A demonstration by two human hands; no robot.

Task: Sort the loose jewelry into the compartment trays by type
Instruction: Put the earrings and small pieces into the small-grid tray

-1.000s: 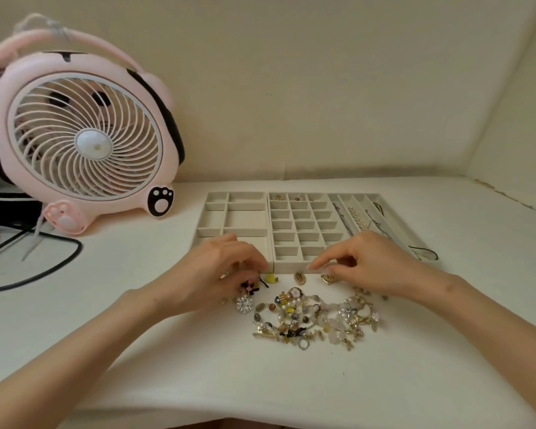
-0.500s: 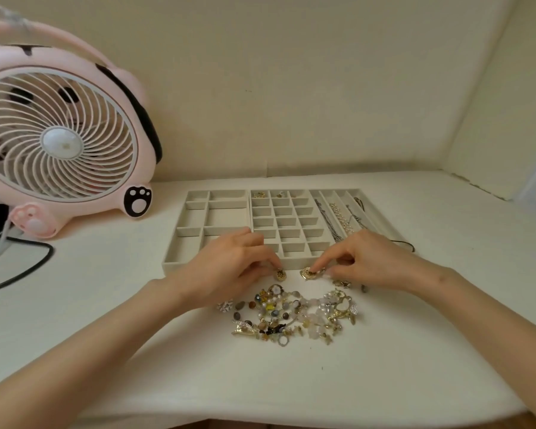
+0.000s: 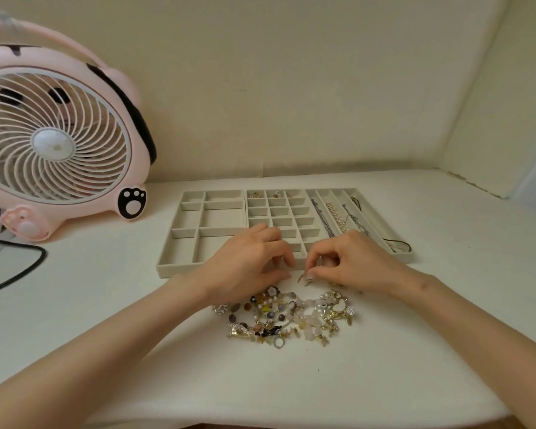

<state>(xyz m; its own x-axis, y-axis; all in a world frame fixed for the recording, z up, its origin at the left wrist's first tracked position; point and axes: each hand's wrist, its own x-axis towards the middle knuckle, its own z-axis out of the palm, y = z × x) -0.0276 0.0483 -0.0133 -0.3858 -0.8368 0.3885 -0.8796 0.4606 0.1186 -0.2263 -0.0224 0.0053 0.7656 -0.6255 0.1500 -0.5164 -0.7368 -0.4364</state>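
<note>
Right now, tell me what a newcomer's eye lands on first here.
The big pink fan at far left dominates, standing on the white table beside the grey compartment trays. In front of the trays glitters a mixed pile of loose jewelry. Just beyond it the left hand and right hand meet at the trays' front edge, and the right hand's fingers pinch a small gold piece.
</note>
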